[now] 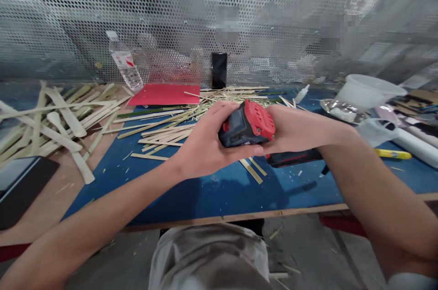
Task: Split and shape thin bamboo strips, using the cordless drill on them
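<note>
Both hands hold a red-and-black cordless power tool (248,125) above the blue mat, its blocky end towards me. My left hand (208,144) wraps round the left side and underside of that end, with the thumb along its top. My right hand (284,128) is closed on its right side, and most of its fingers are hidden behind the tool. A long black-and-red part (296,157) shows below my right wrist; whether it is joined to the block is hidden. Below and behind lie thin bamboo strips (167,135) in a loose heap.
Wider bamboo pieces (65,121) pile up at left, near a black box (25,185). A red sheet (166,95), a water bottle (125,62) and a phone (219,70) are by the perforated metal screen (171,2). At right are a white plastic tub (367,89) and a yellow marker (393,154).
</note>
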`<state>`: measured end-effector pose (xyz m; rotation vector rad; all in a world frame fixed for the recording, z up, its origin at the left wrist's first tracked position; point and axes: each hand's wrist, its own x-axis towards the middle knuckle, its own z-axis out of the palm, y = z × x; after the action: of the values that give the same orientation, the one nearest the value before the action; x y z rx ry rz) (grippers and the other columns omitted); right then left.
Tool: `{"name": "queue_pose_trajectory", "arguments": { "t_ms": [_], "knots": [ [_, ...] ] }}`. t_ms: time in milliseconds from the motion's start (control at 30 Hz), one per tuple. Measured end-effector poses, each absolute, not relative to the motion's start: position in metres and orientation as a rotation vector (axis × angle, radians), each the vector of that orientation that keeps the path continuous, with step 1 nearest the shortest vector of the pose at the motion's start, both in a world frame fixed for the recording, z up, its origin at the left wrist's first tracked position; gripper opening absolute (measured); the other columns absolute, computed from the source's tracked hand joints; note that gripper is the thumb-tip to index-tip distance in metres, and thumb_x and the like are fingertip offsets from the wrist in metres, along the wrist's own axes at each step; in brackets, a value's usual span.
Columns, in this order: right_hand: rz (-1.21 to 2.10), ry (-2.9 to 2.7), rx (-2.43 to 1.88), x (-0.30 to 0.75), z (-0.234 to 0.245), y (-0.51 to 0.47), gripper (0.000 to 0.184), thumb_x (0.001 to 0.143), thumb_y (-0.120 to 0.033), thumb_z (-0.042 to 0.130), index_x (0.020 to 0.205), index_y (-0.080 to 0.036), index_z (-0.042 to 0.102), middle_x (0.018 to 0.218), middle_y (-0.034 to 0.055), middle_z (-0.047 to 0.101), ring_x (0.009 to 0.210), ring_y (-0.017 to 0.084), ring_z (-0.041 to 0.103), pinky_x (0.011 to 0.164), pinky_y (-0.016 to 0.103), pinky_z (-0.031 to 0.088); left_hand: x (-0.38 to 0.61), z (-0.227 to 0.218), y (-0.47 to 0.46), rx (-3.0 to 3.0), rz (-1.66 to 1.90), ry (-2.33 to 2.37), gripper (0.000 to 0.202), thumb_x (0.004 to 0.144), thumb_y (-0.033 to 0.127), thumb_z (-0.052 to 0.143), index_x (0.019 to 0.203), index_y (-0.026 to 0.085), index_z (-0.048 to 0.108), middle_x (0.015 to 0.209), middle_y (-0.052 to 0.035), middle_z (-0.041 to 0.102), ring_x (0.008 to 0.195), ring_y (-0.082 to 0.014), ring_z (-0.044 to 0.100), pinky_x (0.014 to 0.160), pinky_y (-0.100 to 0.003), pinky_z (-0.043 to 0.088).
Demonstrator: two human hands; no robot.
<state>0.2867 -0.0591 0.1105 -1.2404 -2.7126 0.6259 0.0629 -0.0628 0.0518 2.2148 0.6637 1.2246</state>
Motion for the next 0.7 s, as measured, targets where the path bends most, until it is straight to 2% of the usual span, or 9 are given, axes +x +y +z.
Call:
{"name": "queue_pose_trajectory", "arguments": {
  "t_ms": [100,200,300,500,600,700],
  "knots": [
    [0.479,-2.596,-1.451,0.282,0.109,-0.068,0.049,0.086,-0.061,0.067,0.086,-0.013,0.061,0.067,-0.0007,0.054,0.060,0.006,0.041,0.058,0.021,0.031,0.061,0.051,-0.060,2.100,1.266,0.687,0.057,0.078,0.044,0.088,0.122,0.019,0.063,0.118,-0.0091,0.071,0.104,-0.0246,0.069,0.093,-0.039,0.056],
    [0.275,-2.461,-1.474,0.274,0.103,-0.080,0.039,0.086,-0.051,0.067,0.103,-0.016,0.065,0.079,0.0020,0.064,0.068,0.012,0.053,0.067,0.022,0.036,0.061,0.047,-0.057,2.078,1.357,0.641,0.058,0.077,0.041,0.089,0.124,0.019,0.063,0.125,-0.0102,0.070,0.111,-0.0261,0.068,0.098,-0.041,0.055],
    [0.061,-2.357,-1.518,0.267,0.096,-0.091,0.039,0.085,-0.039,0.065,0.117,-0.018,0.063,0.096,0.0063,0.070,0.081,0.019,0.063,0.072,0.026,0.040,0.062,0.041,-0.056,2.111,1.436,0.605,0.058,0.076,0.043,0.089,0.124,0.020,0.064,0.128,-0.0116,0.068,0.116,-0.0284,0.066,0.102,-0.046,0.053],
    [-0.194,-2.386,-1.480,0.260,0.086,-0.096,0.042,0.084,-0.037,0.063,0.121,-0.017,0.062,0.103,0.0096,0.071,0.097,0.028,0.066,0.086,0.035,0.048,0.061,0.032,-0.051,2.145,1.581,0.532,0.060,0.071,0.055,0.090,0.117,0.023,0.067,0.120,-0.0097,0.068,0.113,-0.0296,0.066,0.101,-0.049,0.055],
    [-0.501,-2.301,-1.418,0.253,0.080,-0.102,0.057,0.089,-0.036,0.060,0.141,-0.014,0.052,0.123,0.0148,0.066,0.116,0.032,0.061,0.101,0.044,0.047,0.059,0.029,-0.047,2.056,1.638,0.551,0.055,0.075,0.057,0.087,0.114,0.024,0.067,0.114,-0.0069,0.069,0.110,-0.0279,0.067,0.097,-0.045,0.057],
    [-0.729,-2.238,-1.406,0.245,0.071,-0.104,0.069,0.094,-0.032,0.055,0.158,-0.015,0.034,0.143,0.0174,0.055,0.131,0.035,0.052,0.112,0.052,0.039,0.062,0.024,-0.045,1.851,1.696,0.614,0.039,0.085,0.053,0.081,0.109,0.026,0.067,0.095,-0.0015,0.068,0.090,-0.0202,0.069,0.079,-0.036,0.062]
  ]
}}
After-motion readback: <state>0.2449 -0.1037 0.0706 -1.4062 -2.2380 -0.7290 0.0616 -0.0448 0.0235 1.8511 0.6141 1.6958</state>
